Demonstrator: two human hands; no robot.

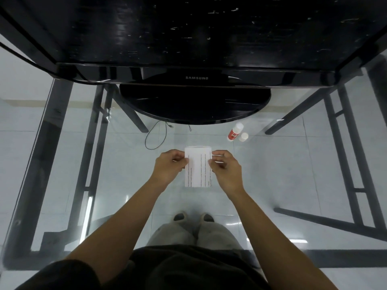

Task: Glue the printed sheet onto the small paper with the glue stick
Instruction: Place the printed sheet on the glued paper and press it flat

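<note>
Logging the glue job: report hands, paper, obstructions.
Both hands, left and right, pinch the printed sheet by its sides. Glue stick lies uncapped beyond, cap beside it. Nothing in the way.

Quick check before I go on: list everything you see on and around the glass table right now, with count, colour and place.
Printed white paper sheet: one, white with dark text lines, table centre, pinched at both side edges.
Uncapped glue stick: one, white with red label, lying right of centre.
Loose white cap: one, beside the glue stick.
Black Samsung monitor: one, far edge, on a round black base.
Thin black cable: one, near the base.
Clear glass table: one, black frame.
Left hand, right hand: each gripping the sheet.
</note>
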